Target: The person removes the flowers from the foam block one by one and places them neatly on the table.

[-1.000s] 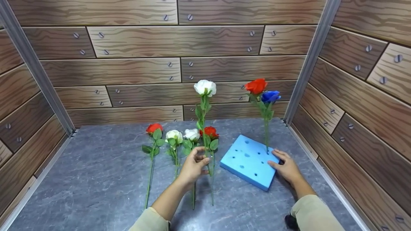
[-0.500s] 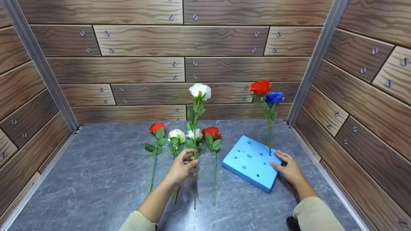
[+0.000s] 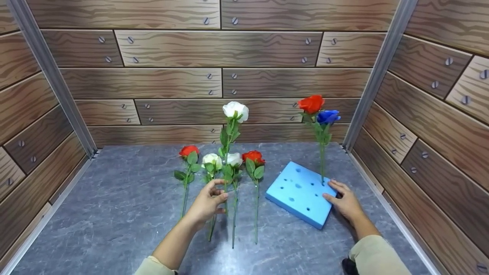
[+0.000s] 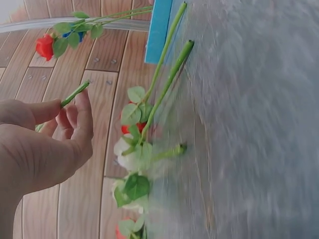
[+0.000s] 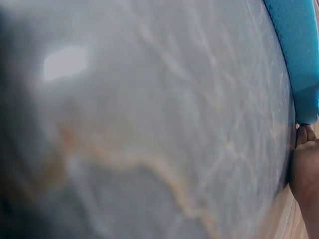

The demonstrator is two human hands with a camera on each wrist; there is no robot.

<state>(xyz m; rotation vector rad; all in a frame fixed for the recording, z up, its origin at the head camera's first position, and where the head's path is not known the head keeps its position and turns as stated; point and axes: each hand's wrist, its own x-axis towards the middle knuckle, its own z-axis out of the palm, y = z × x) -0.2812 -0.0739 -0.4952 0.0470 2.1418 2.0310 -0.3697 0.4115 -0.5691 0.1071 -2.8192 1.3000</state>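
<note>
Though aslant, white rose (image 3: 230,128) bloom-up.

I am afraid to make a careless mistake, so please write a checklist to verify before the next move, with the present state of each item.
1. Left hand has a grip on the held white rose: ok, pinching its stem.
2. Lower stem end off the table: ok.
3. Right hand on the blue block: ok, touching its right side.
4. Unfilled hole in the block: ok, several show.
5. Held rose above the block: not ok, it is to the left.
6. Standing red rose and blue rose firmly fixed: cannot tell; they stand upright.
</note>
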